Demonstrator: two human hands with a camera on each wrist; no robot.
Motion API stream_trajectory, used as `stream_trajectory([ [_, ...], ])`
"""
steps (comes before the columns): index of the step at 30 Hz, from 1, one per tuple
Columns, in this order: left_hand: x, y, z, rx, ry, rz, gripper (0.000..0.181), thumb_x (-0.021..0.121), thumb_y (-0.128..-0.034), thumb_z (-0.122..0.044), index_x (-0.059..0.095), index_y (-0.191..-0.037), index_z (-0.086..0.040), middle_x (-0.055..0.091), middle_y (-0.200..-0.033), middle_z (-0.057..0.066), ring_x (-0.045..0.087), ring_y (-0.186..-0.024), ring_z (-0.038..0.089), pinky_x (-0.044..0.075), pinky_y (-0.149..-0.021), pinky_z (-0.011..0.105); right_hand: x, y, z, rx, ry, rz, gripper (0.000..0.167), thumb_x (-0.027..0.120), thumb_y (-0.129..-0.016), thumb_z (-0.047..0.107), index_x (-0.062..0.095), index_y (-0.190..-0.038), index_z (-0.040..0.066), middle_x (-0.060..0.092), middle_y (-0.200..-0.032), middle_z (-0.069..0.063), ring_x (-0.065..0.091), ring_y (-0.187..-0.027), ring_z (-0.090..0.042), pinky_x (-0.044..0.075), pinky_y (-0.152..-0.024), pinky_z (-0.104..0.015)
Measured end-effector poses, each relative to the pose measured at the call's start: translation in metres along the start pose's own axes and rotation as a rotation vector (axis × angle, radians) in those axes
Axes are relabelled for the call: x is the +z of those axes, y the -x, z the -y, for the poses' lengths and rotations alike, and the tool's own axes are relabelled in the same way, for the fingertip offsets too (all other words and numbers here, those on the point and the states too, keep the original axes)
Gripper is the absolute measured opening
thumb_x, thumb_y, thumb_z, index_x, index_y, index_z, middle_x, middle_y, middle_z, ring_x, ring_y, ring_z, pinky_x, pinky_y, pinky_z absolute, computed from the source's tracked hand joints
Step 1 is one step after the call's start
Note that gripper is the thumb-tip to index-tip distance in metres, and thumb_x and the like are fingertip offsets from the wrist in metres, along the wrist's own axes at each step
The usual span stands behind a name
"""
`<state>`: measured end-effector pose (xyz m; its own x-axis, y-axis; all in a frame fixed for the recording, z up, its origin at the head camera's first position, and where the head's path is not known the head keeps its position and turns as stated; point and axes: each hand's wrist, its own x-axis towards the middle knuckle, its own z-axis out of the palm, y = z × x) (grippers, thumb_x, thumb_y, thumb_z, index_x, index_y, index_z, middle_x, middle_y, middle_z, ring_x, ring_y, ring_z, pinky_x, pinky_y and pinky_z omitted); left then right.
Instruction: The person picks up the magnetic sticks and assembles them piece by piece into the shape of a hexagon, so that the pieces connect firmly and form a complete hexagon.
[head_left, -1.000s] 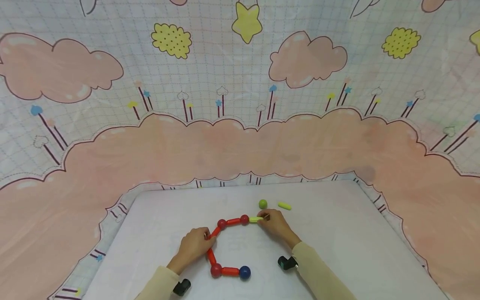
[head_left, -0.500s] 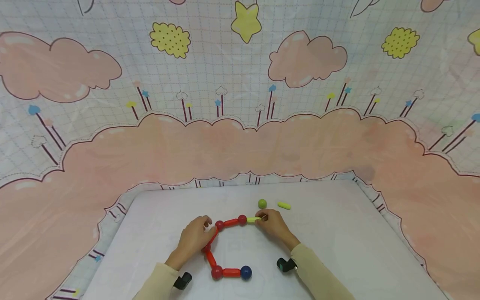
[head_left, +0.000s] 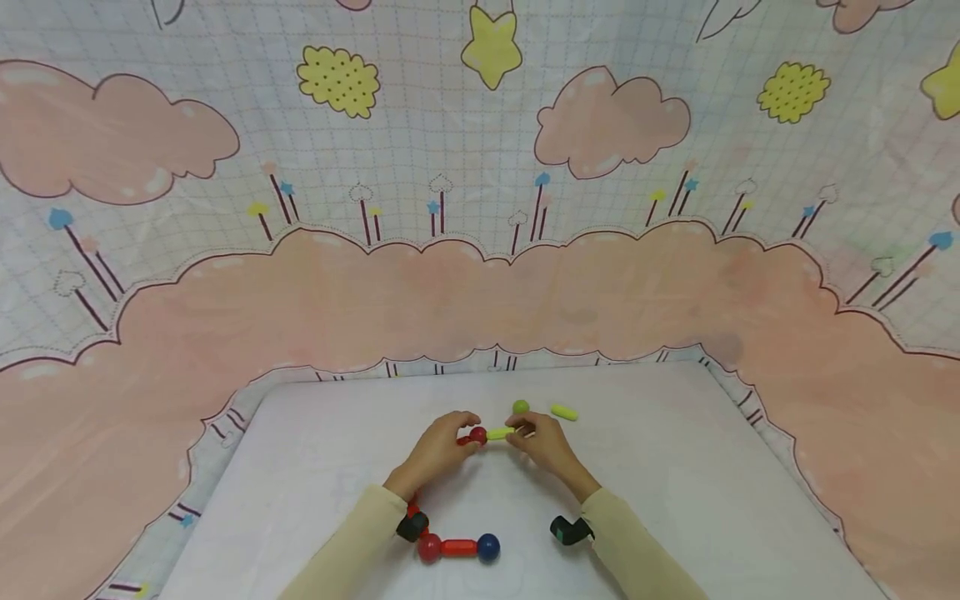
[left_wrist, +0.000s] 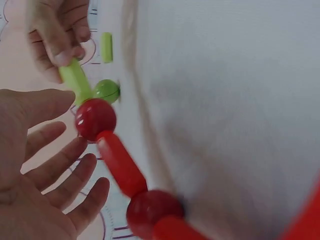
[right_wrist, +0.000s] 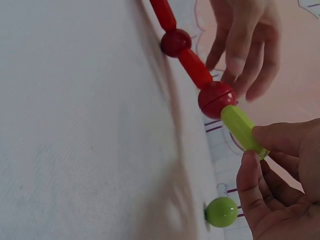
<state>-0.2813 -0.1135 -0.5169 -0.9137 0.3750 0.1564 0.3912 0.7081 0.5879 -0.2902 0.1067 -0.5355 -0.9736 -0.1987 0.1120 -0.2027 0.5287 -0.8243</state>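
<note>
A chain of red balls and red rods curves over the white table, ending in a dark blue ball [head_left: 488, 547] at the near end. At its far end a yellow-green rod [right_wrist: 240, 126] joins a red ball [right_wrist: 217, 100]. My right hand [head_left: 549, 444] pinches that rod's free end between thumb and fingers. My left hand [head_left: 441, 448] is beside the same red ball, its fingers spread and relaxed in the left wrist view; whether a fingertip touches the ball I cannot tell. In the head view the left hand and arm hide part of the chain, including a red rod [left_wrist: 121, 164].
Just beyond the right hand lies a green ball [head_left: 521, 407], with a loose yellow-green rod [head_left: 564, 412] to its right. The white tabletop [head_left: 675, 467] meets a patterned cloth backdrop [head_left: 480, 300] at the back. Black wrist cameras [head_left: 571, 531] sit below each hand.
My left hand has left the chain's left bend and moved right and away from me, to the far red ball. The right hand still pinches the yellow-green rod.
</note>
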Motion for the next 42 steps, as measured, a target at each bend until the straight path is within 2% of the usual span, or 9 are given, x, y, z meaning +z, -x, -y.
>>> stream_trajectory([
  [6,0.014,-0.013,-0.002,0.033,0.018,0.050,0.035,0.073,-0.0875,-0.015,0.065,-0.121,-0.009,0.066,-0.119,0.010,0.060,-0.108,0.026,0.049,-0.098,0.047,-0.001,0.001,0.004,-0.026,-0.020,-0.016,0.017,0.073,-0.086,0.010,0.070,-0.103,0.008,0.071,-0.099,-0.007,0.065,-0.085,-0.016,0.052,-0.066,-0.023],
  [10,0.019,-0.019,-0.002,0.057,0.015,0.043,0.027,0.072,-0.0880,-0.013,0.068,-0.115,-0.011,0.069,-0.113,0.007,0.061,-0.101,0.021,0.050,-0.092,0.042,-0.001,0.001,0.005,-0.024,-0.028,-0.017,0.016,0.073,-0.087,0.011,0.070,-0.102,0.007,0.070,-0.098,-0.007,0.064,-0.084,-0.016,0.052,-0.065,-0.022],
  [15,0.021,-0.020,-0.001,0.045,0.016,0.041,0.021,0.072,-0.0885,-0.013,0.069,-0.110,-0.013,0.069,-0.105,0.003,0.059,-0.093,0.015,0.049,-0.083,0.035,-0.004,-0.002,0.002,-0.032,-0.028,-0.023,0.015,0.072,-0.089,0.014,0.071,-0.102,0.009,0.071,-0.099,-0.006,0.065,-0.086,-0.016,0.052,-0.065,-0.021],
  [21,0.020,-0.021,-0.001,0.023,0.028,0.046,0.022,0.071,-0.0891,-0.015,0.069,-0.112,-0.013,0.069,-0.110,0.003,0.060,-0.096,0.015,0.049,-0.088,0.037,-0.015,-0.009,-0.005,-0.075,-0.026,-0.133,0.014,0.071,-0.089,0.013,0.070,-0.101,0.006,0.072,-0.101,-0.008,0.068,-0.091,-0.024,0.053,-0.070,-0.029],
  [26,0.019,-0.021,-0.001,-0.003,0.048,0.071,0.024,0.070,-0.0905,-0.016,0.068,-0.115,-0.014,0.068,-0.111,0.003,0.058,-0.095,0.015,0.050,-0.088,0.038,-0.019,-0.018,-0.012,-0.018,-0.014,-0.193,0.021,0.072,-0.086,0.009,0.069,-0.107,0.005,0.071,-0.109,-0.012,0.068,-0.099,-0.027,0.055,-0.078,-0.036],
  [29,0.020,-0.021,0.001,-0.005,0.051,0.073,0.024,0.070,-0.0907,-0.016,0.068,-0.115,-0.014,0.068,-0.110,0.003,0.057,-0.092,0.014,0.050,-0.086,0.037,-0.019,-0.023,-0.017,0.029,0.005,-0.189,0.026,0.072,-0.086,0.009,0.068,-0.112,0.006,0.069,-0.115,-0.012,0.066,-0.106,-0.028,0.056,-0.082,-0.038],
  [32,0.021,-0.022,0.002,0.022,0.039,0.058,0.024,0.070,-0.0899,-0.015,0.069,-0.113,-0.012,0.068,-0.106,0.003,0.055,-0.088,0.013,0.049,-0.082,0.034,-0.017,-0.028,-0.020,0.069,0.008,-0.174,0.031,0.072,-0.086,0.011,0.067,-0.117,0.008,0.067,-0.121,-0.012,0.063,-0.111,-0.030,0.054,-0.088,-0.041],
  [36,0.021,-0.021,0.001,0.017,0.041,0.061,0.024,0.070,-0.0901,-0.016,0.069,-0.113,-0.013,0.068,-0.104,0.002,0.054,-0.086,0.012,0.047,-0.079,0.031,-0.013,-0.034,-0.025,0.114,0.000,-0.145,0.036,0.071,-0.085,0.011,0.066,-0.120,0.009,0.065,-0.125,-0.014,0.061,-0.115,-0.032,0.052,-0.092,-0.045],
  [42,0.019,-0.020,0.000,0.008,0.054,0.069,0.024,0.070,-0.0907,-0.019,0.069,-0.114,-0.015,0.068,-0.109,0.002,0.056,-0.091,0.012,0.048,-0.083,0.033,-0.003,-0.039,-0.032,0.097,0.011,-0.097,0.035,0.070,-0.087,0.007,0.066,-0.121,0.009,0.066,-0.122,-0.014,0.064,-0.109,-0.028,0.051,-0.093,-0.044],
])
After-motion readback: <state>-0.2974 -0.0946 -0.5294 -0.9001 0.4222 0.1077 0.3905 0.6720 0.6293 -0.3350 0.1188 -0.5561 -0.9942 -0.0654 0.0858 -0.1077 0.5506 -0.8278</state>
